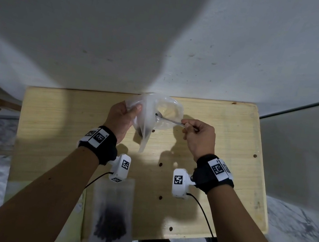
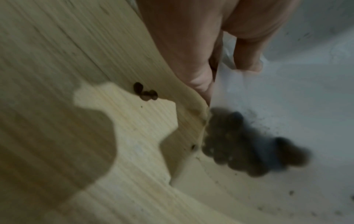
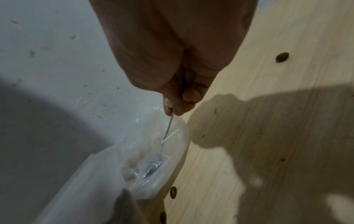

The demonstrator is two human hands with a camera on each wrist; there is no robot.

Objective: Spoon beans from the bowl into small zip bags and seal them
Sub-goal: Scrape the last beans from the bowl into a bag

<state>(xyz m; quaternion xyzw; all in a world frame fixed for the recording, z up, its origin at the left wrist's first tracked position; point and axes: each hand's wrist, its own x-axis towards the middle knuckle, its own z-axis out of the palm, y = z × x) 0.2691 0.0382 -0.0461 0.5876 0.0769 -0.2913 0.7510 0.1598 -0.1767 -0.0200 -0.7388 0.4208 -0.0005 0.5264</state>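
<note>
My left hand (image 1: 133, 109) pinches the top of a small frosted zip bag (image 1: 144, 123) and holds it up over the wooden table (image 1: 219, 169). A few dark beans (image 2: 249, 145) sit at the bag's bottom. My right hand (image 1: 186, 124) pinches the handle of a metal spoon (image 1: 172, 120). The spoon's head (image 3: 153, 169) lies inside the clear plastic bowl (image 1: 173, 110), right beside the bag's mouth. I cannot tell whether the spoon carries beans. The bowl looks almost empty.
A second zip bag (image 1: 112, 216) with many dark beans lies flat at the table's near edge. Loose beans (image 1: 160, 164) are scattered on the wood, some under the left hand (image 2: 145, 92) and one to the right (image 3: 282, 56). A white wall (image 1: 165, 40) rises behind the table.
</note>
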